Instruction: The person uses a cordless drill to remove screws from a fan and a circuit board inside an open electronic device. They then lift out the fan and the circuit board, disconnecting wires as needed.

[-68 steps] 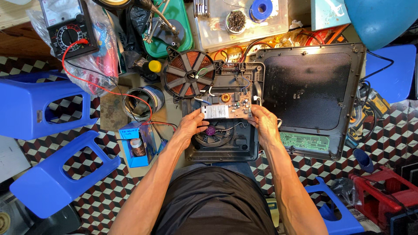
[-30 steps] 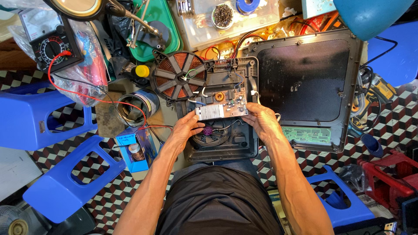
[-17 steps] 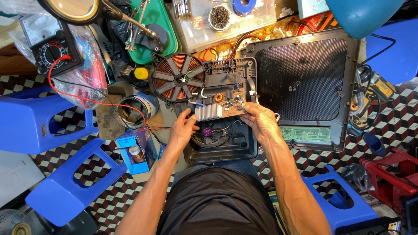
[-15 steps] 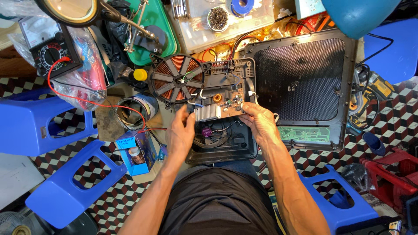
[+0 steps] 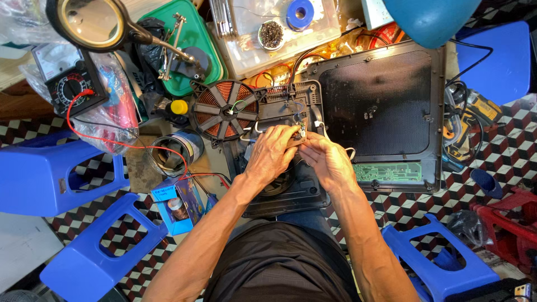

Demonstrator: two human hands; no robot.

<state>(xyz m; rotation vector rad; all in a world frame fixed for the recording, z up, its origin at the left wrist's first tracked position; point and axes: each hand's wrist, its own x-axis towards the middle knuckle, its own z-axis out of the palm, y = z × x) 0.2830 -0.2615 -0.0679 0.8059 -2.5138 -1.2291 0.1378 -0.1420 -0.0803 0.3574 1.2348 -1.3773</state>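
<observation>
Both my hands are over an opened black cooker base [image 5: 291,193] on the floor. My left hand [image 5: 271,154] and my right hand [image 5: 324,159] together grip a small circuit board [image 5: 299,131], turned up on its edge with thin wires running from it. A round copper coil [image 5: 222,109] lies just left of the board. The black cover panel [image 5: 380,106] of the appliance lies to the right, with a green circuit strip [image 5: 387,171] along its near edge.
An analog multimeter [image 5: 70,84] with a red lead sits at far left, a magnifier stand [image 5: 92,22] and green tray [image 5: 190,45] behind it. Blue plastic stools [image 5: 50,173] stand left and at lower right [image 5: 442,263]. A clear parts box [image 5: 279,28] is at the top.
The circuit board lay flat between my spread hands; now both hands have closed in over it and tipped it up on edge. The camera view has shifted slightly.
</observation>
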